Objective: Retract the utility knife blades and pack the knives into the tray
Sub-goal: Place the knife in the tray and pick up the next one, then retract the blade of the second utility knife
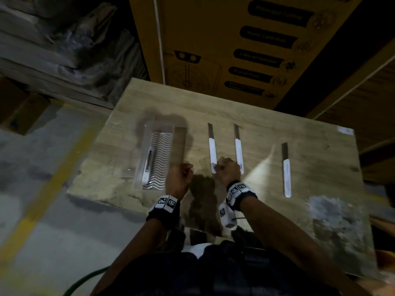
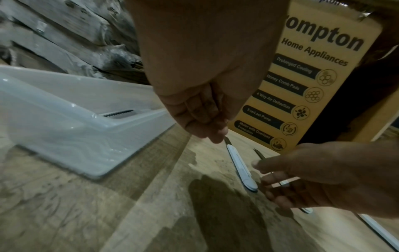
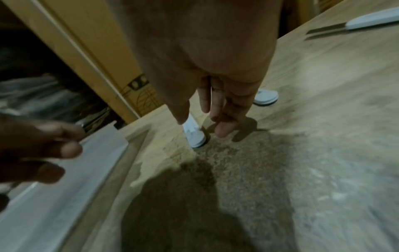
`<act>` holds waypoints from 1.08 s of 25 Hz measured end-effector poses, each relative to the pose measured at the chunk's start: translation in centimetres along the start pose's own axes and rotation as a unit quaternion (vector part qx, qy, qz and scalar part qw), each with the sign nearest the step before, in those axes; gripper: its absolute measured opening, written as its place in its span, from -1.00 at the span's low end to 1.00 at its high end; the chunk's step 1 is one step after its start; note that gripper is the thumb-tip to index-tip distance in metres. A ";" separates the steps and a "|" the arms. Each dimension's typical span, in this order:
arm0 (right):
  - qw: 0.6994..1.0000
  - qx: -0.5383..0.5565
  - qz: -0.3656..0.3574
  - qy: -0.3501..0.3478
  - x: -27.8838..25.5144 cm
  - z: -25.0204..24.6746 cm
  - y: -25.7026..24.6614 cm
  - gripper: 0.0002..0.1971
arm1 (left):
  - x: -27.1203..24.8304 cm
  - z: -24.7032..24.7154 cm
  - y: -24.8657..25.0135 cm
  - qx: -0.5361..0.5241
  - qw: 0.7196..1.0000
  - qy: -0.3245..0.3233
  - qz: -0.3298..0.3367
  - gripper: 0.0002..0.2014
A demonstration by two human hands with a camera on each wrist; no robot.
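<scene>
Head view: high above the table (image 1: 267,116), looking steeply down toward its far edge. Left wrist view: low over the table, close, facing the far edge and cardboard box (image 2: 313,76). Right wrist view: equally low, facing likewise. All three share the leftmost loose knife (image 1: 212,152) (image 2: 241,168) (image 3: 195,134).

The right hand (image 1: 227,168) is covering the near ends of two white knives (image 1: 213,154), motion blur is smearing the clear tray (image 1: 149,133) in the head view, and the frame edge is cutting off a third knife (image 3: 367,21) in the right wrist view.
</scene>
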State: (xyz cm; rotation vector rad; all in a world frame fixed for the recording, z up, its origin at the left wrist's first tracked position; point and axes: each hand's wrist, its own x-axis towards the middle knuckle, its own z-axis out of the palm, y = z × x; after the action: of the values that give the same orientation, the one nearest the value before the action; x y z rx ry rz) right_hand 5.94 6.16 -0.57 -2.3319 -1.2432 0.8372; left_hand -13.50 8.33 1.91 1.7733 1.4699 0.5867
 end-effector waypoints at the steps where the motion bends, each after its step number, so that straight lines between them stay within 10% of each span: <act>1: 1.000 -0.006 -0.002 -0.020 0.7 0.3 0.1 -0.65 | -0.4 0.5 0.3 0.003 1.000 -0.003 -0.012 -0.80; 12: 0.986 0.056 0.024 -0.153 0.1 -0.9 2.3 -0.66 | -0.5 2.0 1.5 -0.027 0.998 -0.002 -0.057 -0.76; 17: 0.947 0.287 0.109 -0.098 -4.3 -4.6 3.2 -0.85 | 1.5 2.1 3.5 -0.019 0.997 -0.056 -0.041 -0.77; 27: 0.935 0.355 0.009 0.009 -13.5 -13.2 -1.0 -0.81 | 2.6 -0.4 13.8 -0.278 0.952 -0.124 0.044 -0.79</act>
State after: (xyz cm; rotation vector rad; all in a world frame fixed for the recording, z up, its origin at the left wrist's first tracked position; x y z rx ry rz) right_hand 8.00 -5.17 14.42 -1.7539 -0.7299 1.0501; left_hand -4.57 10.05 12.66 1.4060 0.9377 0.7122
